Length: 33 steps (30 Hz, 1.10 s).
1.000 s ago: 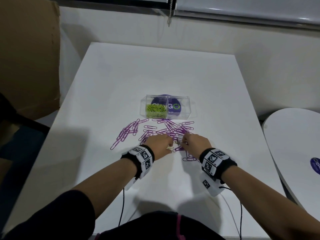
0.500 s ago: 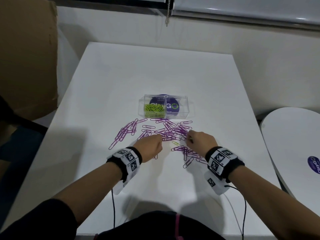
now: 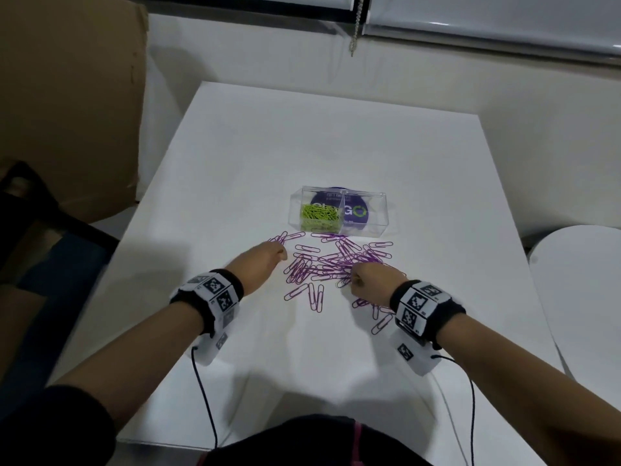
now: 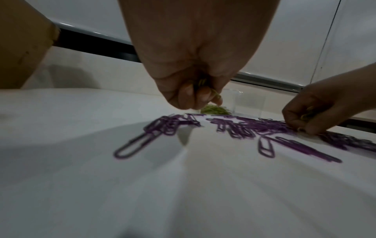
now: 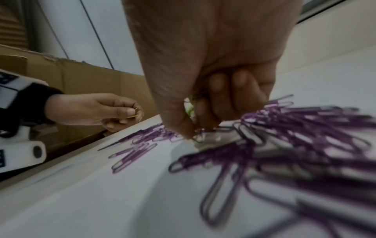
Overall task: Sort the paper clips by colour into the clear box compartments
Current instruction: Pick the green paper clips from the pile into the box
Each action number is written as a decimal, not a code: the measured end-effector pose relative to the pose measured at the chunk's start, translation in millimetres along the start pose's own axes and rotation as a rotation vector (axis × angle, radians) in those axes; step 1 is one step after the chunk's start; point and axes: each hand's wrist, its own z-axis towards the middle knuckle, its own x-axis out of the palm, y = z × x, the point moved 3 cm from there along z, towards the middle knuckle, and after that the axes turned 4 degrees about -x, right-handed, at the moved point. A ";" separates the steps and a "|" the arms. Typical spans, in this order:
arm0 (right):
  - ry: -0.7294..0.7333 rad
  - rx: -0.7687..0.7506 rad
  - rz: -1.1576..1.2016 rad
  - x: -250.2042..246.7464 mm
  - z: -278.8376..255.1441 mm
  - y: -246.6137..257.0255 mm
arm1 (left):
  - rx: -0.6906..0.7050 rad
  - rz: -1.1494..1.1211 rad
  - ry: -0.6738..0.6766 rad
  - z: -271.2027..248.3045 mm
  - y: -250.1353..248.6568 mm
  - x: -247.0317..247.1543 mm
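Near edge: your forearms cross the white table (image 3: 336,146) from its front rim; the bare strip between that rim and the clips is wide.
Right hand: your right hand (image 3: 374,280) is down on the near right of the purple clips (image 3: 339,262), fingers curled, thumb and fingertips (image 5: 203,119) pinching into the pile; a bit of green shows inside the fist, probably a clip, but the blur hides which.
Left hand: your left hand (image 3: 262,262) hangs above the table at the pile's left end, thumb and fingers closed on a few green clips (image 4: 203,87).
Pile: the purple clips lie loose between your hands and the box, too many and too tangled to count; three lie apart on the near side.
Box: one clear box (image 3: 379,213), two compartments; the left one holds the green heap (image 3: 317,216), the right one shows only the printed label.
Left rim: a cardboard sheet (image 3: 67,95) stands just off it.
Right rim: a second white tabletop (image 3: 578,297) sits beside it across a gap.
Far edge: bare table runs from the box to the wall.
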 end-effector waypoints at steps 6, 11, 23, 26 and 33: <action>-0.129 -0.099 0.131 -72.7 28.0 24.9 | -0.027 0.034 -0.101 15.4 6.7 -41.2; -0.201 -0.061 0.045 -111.2 69.4 47.8 | -0.019 0.035 -0.103 32.7 -4.5 -61.9; -0.430 -0.101 0.116 -96.8 31.6 14.1 | 0.153 0.169 -0.047 78.1 -69.9 -67.5; -0.407 -0.036 0.123 -78.5 10.1 -10.9 | 0.196 0.253 -0.004 88.1 -88.8 -60.1; -0.342 0.169 0.114 -44.0 -7.2 -47.4 | 0.338 0.368 -0.110 73.7 -95.4 -54.7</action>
